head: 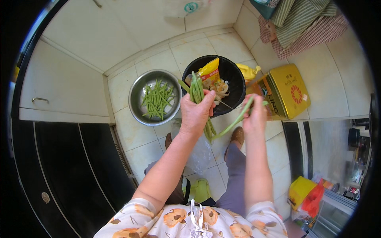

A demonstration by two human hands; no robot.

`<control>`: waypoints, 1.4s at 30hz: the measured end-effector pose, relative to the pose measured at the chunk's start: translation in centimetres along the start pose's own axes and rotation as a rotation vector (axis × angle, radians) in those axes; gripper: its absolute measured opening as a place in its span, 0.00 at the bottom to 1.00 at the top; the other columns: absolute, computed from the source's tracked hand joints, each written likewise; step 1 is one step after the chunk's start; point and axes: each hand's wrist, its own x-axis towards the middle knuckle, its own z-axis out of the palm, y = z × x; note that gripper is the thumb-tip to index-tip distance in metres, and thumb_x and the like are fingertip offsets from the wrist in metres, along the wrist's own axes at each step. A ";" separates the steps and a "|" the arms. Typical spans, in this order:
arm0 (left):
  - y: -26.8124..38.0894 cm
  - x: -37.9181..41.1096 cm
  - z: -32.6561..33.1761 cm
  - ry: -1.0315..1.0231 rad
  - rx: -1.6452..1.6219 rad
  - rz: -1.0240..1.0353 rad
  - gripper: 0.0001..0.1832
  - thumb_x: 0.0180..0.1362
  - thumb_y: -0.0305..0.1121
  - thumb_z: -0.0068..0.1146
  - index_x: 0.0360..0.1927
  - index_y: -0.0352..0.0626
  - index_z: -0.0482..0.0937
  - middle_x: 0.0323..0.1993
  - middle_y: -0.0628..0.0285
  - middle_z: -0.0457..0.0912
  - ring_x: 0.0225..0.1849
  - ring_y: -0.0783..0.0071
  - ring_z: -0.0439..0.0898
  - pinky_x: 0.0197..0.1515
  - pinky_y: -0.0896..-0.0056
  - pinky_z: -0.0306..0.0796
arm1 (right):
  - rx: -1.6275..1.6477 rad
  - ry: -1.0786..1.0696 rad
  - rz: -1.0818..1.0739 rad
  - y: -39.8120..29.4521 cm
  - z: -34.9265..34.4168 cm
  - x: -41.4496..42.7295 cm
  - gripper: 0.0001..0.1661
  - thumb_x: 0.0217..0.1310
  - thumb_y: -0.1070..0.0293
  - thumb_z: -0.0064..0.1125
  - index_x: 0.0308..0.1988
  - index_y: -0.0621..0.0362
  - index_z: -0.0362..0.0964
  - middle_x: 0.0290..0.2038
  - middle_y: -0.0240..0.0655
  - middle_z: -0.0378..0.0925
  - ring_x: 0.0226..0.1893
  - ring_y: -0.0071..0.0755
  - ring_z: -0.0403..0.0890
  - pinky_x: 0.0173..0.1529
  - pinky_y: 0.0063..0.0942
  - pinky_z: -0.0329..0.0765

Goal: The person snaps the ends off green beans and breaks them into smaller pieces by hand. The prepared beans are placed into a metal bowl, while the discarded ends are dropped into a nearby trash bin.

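My left hand (196,111) is closed around a bunch of long green beans (196,86), whose ends stick out above and below the fist. To its right, my right hand (254,114) grips a single long bean (236,120), slightly blurred, with its lower end by the bottom of the bunch. Both hands are at the near side of a black trash bin (236,99). Inside the bin lie a yellow and red packet (209,71) and pale food scraps (221,89). Left of the bin, a steel bowl (135,111) holds short cut bean pieces (158,99).
A clear plastic bag (198,156) hangs between my legs, above a green stool (200,190). Right of the bin stand a yellow jug (247,71) and a gold tin (287,92). White cabinets (68,80) line the left and back. Cloths (306,29) hang at upper right.
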 end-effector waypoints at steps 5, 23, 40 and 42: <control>-1.3 1.8 -0.6 0.052 0.027 -0.017 0.09 0.60 0.33 0.64 0.38 0.39 0.79 0.30 0.58 0.85 0.17 0.81 0.71 0.21 0.78 0.64 | 0.308 -0.011 -0.009 -1.9 -2.8 1.1 0.14 0.71 0.58 0.50 0.37 0.57 0.68 0.26 0.35 0.73 0.24 0.28 0.72 0.21 0.23 0.66; -1.2 2.9 -2.6 -0.185 -0.262 -0.498 0.17 0.64 0.47 0.61 0.42 0.42 0.77 0.37 0.57 0.84 0.23 0.79 0.75 0.25 0.72 0.74 | -0.648 -0.516 0.114 -1.1 2.4 -3.0 0.12 0.61 0.62 0.68 0.37 0.58 0.78 0.25 0.26 0.77 0.22 0.14 0.72 0.27 0.16 0.67; -1.5 3.5 -3.5 0.157 -0.557 -0.442 0.16 0.65 0.44 0.60 0.41 0.42 0.74 0.39 0.57 0.83 0.37 0.67 0.84 0.38 0.60 0.81 | -0.565 -0.626 0.156 0.1 3.2 -4.0 0.09 0.69 0.65 0.57 0.35 0.59 0.75 0.23 0.28 0.78 0.16 0.14 0.69 0.20 0.17 0.65; -1.0 3.7 -4.6 0.192 -0.404 -0.339 0.14 0.65 0.43 0.60 0.41 0.42 0.74 0.35 0.59 0.83 0.32 0.69 0.82 0.35 0.63 0.80 | -0.552 -0.541 0.086 0.1 3.1 -3.4 0.10 0.70 0.64 0.57 0.36 0.58 0.71 0.27 0.36 0.82 0.16 0.15 0.70 0.19 0.16 0.65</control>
